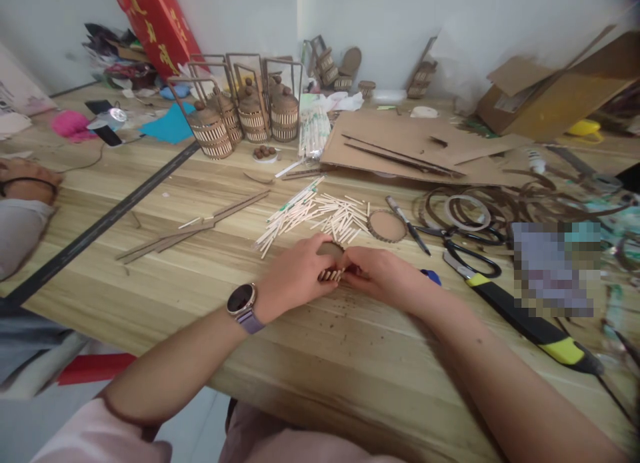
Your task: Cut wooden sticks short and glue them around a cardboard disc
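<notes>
My left hand (pixel 297 273), with a watch (pixel 241 300) on its wrist, is closed around a small round cardboard piece (pixel 331 249). Short pale wooden sticks (pixel 327 275) line its near edge. At the right side of that edge my right hand (pixel 383 276) pinches with its fingertips; whatever is between them is hidden. Just beyond both hands lies a loose pile of short wooden sticks (pixel 340 216). Another cardboard disc (pixel 387 226) with a ridged rim rests to the right of the pile, beside a pen (pixel 407 224).
Scissors (pixel 473 256) and a yellow-black utility knife (pixel 535 323) lie at right, near a tape roll (pixel 467 212). Several handled miniature baskets (pixel 257 113) stand at the back. Cardboard strips (pixel 195 230) lie left. Flat cardboard (pixel 390 143) is behind. Another person's arm (pixel 25 203) rests far left.
</notes>
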### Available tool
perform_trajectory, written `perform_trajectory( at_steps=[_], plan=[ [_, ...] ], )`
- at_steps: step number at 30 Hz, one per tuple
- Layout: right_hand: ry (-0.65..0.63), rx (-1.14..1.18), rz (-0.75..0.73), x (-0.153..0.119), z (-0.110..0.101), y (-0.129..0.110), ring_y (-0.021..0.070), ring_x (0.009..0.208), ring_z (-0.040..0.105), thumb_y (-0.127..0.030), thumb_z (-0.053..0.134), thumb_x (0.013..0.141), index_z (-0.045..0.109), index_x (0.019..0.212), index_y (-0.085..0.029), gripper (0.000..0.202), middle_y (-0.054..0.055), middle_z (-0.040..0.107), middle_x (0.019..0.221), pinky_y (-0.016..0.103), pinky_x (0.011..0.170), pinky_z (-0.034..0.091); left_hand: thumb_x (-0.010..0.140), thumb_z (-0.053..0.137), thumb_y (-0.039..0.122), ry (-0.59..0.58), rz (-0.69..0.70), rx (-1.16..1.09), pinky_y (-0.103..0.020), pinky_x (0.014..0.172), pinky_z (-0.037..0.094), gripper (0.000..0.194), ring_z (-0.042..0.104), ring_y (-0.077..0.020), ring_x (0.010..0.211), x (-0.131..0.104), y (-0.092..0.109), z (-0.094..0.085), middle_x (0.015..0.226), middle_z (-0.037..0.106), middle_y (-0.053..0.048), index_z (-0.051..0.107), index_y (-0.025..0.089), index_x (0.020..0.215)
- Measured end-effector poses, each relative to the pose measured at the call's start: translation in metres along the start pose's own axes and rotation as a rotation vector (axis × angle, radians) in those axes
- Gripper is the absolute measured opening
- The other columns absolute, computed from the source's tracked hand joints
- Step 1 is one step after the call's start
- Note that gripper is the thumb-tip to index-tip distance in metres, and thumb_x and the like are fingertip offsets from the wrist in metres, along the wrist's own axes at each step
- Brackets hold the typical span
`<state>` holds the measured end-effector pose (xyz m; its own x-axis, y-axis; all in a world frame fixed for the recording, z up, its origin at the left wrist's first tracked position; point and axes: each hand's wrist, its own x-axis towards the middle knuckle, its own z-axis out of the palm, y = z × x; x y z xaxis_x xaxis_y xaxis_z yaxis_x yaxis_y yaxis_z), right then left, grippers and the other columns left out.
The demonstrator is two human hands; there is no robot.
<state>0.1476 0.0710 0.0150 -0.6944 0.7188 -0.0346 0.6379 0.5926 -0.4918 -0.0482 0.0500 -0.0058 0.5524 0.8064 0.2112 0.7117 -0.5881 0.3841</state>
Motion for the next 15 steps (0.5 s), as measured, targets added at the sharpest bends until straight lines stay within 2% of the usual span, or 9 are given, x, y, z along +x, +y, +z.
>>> perform_trajectory(
  at_steps=[3, 5, 7, 11, 13, 15],
  plan=[
    [0.023, -0.042, -0.021, -0.004, -0.005, 0.0, 0.0159, 0.073, 0.061, -0.015, 0.057, 0.084, 0.063, 0.097, -0.018, 0.014, 0.005, 0.067, 0.087, 0.026, 0.066, 0.044, 0.081, 0.071, 0.027, 0.001, -0.032, -0.009, -0.04, 0.088, 0.054, 0.025, 0.061, -0.0267, 0.107, 0.0, 0.001, 0.0, 0.131, 0.052, -0.009, 0.062, 0.019, 0.102],
    [0.084, -0.043, -0.038, -0.012, -0.013, 0.002, 0.0162, 0.073, 0.06, -0.018, 0.056, 0.083, 0.06, 0.109, -0.019, 0.026, 0.006, 0.067, 0.095, 0.028, 0.066, 0.045, 0.079, 0.071, 0.028, -0.001, -0.065, -0.007, -0.04, 0.083, 0.055, 0.03, 0.063, -0.0265, 0.102, 0.0, 0.0, -0.001, 0.132, 0.051, -0.01, 0.058, 0.018, 0.105],
    [0.171, -0.038, -0.02, -0.024, -0.023, 0.005, 0.017, 0.072, 0.06, -0.023, 0.054, 0.085, 0.059, 0.113, -0.02, 0.028, 0.007, 0.066, 0.096, 0.03, 0.067, 0.046, 0.078, 0.072, 0.029, -0.006, -0.086, -0.011, -0.041, 0.084, 0.055, 0.033, 0.063, -0.0269, 0.103, -0.001, -0.001, -0.001, 0.137, 0.047, -0.011, 0.056, 0.019, 0.105],
    [0.309, -0.097, 0.143, -0.06, -0.042, 0.015, 0.0195, 0.066, 0.058, -0.035, 0.048, 0.088, 0.061, 0.085, -0.021, 0.019, 0.006, 0.064, 0.077, 0.031, 0.062, 0.044, 0.073, 0.079, 0.032, -0.017, -0.097, -0.036, -0.046, 0.093, 0.053, 0.045, 0.058, -0.0318, 0.116, -0.002, -0.004, -0.002, 0.146, 0.037, -0.013, 0.054, 0.021, 0.109],
    [0.362, -0.127, 0.3, -0.08, -0.045, 0.022, 0.0203, 0.063, 0.058, -0.04, 0.047, 0.087, 0.058, 0.076, -0.022, 0.023, 0.007, 0.064, 0.072, 0.032, 0.06, 0.042, 0.07, 0.083, 0.037, -0.003, -0.097, -0.044, -0.05, 0.099, 0.05, 0.058, 0.051, -0.0357, 0.126, -0.002, -0.004, -0.002, 0.148, 0.034, -0.014, 0.052, 0.022, 0.116],
    [0.352, -0.134, 0.458, -0.098, -0.042, 0.031, 0.0203, 0.055, 0.056, -0.048, 0.048, 0.085, 0.057, 0.07, -0.024, 0.029, 0.005, 0.063, 0.063, 0.032, 0.054, 0.039, 0.067, 0.085, 0.041, 0.031, -0.1, -0.041, -0.054, 0.102, 0.047, 0.068, 0.045, -0.0379, 0.131, -0.002, -0.003, 0.0, 0.149, 0.033, -0.015, 0.049, 0.023, 0.122]
  ],
)
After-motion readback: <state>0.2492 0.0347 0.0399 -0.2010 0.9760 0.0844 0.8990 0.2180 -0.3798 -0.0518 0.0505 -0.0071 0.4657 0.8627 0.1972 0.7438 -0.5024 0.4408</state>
